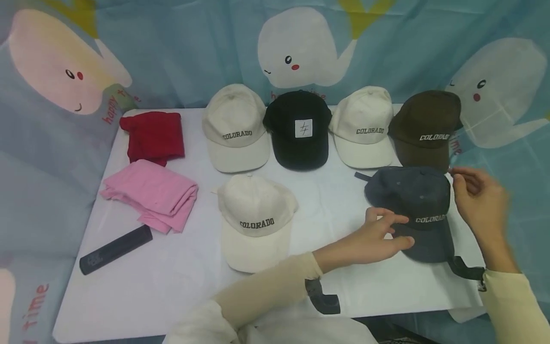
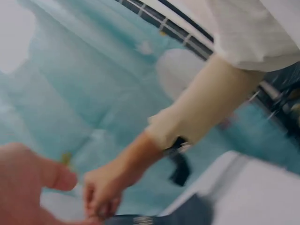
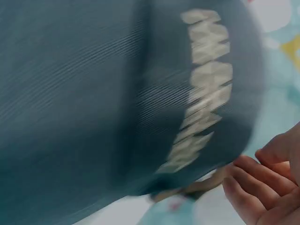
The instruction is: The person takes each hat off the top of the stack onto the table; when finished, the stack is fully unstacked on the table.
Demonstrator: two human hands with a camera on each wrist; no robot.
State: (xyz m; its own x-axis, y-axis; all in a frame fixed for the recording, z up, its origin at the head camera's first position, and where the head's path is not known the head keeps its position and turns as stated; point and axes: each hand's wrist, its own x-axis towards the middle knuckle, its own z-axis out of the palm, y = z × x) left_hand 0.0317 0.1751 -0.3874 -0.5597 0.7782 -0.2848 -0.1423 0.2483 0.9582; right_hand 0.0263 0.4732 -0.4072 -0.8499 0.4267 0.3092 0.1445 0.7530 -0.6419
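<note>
A dark blue-grey baseball cap with white "COLORADO" lettering lies at the table's right side, its brim toward the person. Over the front left of this cap is the left hand, thumb and index finger apart with nothing between them. The right hand is beside the cap's right edge, fingers loosely bent. In the right wrist view, the right hand has its fingertips close to the cap's edge; whether they touch it I cannot tell. The cap fills most of that view, blurred.
Behind stand a beige cap, a black cap, a cream cap and a brown cap. Another cream cap lies front centre. Folded red cloth, pink cloth and a dark oblong object are at left.
</note>
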